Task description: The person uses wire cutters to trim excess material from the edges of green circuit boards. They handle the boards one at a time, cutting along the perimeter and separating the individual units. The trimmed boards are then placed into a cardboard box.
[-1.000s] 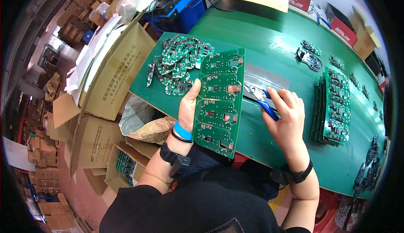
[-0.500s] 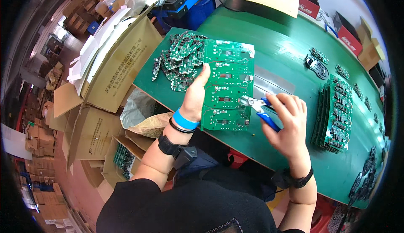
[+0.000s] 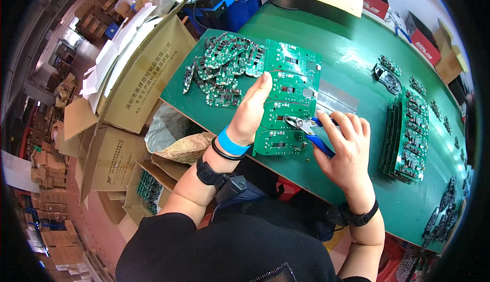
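**Cutters on the panel at the near edge**

We are holding a green circuit board panel [image 3: 286, 103] tilted up over the near edge of the green worktop [image 3: 352, 62]. Our left hand [image 3: 250, 113] is pressing flat along the panel's left side, thumb and fingers clamped on its edge. Our right hand [image 3: 347, 149] is wrapping around the blue-handled cutters [image 3: 311, 131], fingers curled tight on the handles; the metal tips are sitting on the lower half of the panel, and we cannot tell whether they are biting yet.

To do this well, we judge the panel wants steady support close to the cut, and the tips want to sit square before the squeeze.

Towards the far left corner, a loose heap of small boards [image 3: 222, 68] is lying just beside the panel. Along the right edge, a stack of panels [image 3: 408, 134] is standing well apart from our hands. A big cardboard box [image 3: 138, 78] is sitting off the left edge.
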`<state>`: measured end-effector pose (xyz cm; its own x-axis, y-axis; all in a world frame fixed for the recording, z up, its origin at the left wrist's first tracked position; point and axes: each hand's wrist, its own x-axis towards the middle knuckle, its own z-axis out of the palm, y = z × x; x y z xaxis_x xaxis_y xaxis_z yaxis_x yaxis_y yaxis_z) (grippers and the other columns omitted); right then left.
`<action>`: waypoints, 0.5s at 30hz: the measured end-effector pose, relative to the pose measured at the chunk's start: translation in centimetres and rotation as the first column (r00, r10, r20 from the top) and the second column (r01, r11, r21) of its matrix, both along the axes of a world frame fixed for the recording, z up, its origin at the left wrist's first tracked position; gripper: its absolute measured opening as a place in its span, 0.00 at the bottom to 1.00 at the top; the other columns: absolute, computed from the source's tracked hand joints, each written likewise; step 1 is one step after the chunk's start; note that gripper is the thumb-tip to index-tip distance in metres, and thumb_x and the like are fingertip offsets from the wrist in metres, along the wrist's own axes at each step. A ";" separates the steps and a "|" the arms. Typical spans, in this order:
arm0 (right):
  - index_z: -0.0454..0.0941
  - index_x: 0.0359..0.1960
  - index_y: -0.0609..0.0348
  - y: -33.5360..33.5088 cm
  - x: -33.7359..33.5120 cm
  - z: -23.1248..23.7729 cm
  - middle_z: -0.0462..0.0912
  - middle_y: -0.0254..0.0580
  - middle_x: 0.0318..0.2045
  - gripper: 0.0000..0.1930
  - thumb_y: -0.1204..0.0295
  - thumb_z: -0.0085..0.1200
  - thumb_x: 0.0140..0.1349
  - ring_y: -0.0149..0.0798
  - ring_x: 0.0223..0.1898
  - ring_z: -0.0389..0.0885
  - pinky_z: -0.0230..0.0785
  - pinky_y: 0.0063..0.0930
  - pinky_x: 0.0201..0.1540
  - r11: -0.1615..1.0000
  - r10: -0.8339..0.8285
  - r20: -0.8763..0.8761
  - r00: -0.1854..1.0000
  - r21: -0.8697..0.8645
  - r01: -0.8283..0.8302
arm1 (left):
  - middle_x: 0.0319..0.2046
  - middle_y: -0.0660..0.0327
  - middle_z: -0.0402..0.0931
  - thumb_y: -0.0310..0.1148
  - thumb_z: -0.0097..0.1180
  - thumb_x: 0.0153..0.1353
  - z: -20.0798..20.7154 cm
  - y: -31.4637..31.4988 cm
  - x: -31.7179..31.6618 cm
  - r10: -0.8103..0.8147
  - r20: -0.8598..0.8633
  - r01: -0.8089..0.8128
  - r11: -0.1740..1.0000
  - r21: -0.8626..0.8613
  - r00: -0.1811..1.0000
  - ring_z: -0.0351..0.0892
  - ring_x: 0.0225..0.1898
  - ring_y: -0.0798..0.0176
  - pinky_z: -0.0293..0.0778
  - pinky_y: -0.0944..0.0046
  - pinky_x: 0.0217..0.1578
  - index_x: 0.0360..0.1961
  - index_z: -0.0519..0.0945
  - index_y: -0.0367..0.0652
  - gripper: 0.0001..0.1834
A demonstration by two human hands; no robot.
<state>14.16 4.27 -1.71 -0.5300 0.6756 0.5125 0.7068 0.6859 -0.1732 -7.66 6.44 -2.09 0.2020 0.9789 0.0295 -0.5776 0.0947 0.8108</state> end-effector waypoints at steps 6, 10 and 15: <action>0.76 0.51 0.55 -0.2 -0.1 0.3 0.75 0.40 0.42 0.31 0.70 0.64 0.38 0.45 0.45 0.72 0.60 0.42 0.50 1.000 -0.012 -0.003 1.000 -0.017 0.012 | 0.58 0.53 0.69 0.49 0.28 0.74 -1.2 0.4 -0.3 0.075 -0.088 -0.074 0.997 0.018 0.993 0.75 0.55 0.54 0.74 0.53 0.54 0.65 0.61 0.42 0.27; 0.76 0.52 0.54 -0.3 -0.2 -0.1 0.75 0.40 0.41 0.31 0.71 0.64 0.39 0.45 0.43 0.73 0.61 0.40 0.48 1.000 -0.022 -0.018 1.000 -0.015 0.022 | 0.58 0.53 0.70 0.50 0.29 0.74 0.0 0.2 -0.1 -0.011 0.036 0.011 1.000 -0.011 0.999 0.75 0.55 0.54 0.74 0.53 0.54 0.65 0.62 0.43 0.28; 0.77 0.52 0.54 -0.2 -0.2 0.4 0.75 0.39 0.41 0.30 0.71 0.64 0.40 0.44 0.41 0.73 0.61 0.38 0.46 0.999 -0.011 -0.023 1.000 0.043 0.012 | 0.57 0.52 0.70 0.51 0.30 0.73 0.1 0.1 -0.2 -0.004 0.053 0.007 0.999 -0.051 0.999 0.75 0.55 0.53 0.74 0.52 0.54 0.64 0.63 0.42 0.29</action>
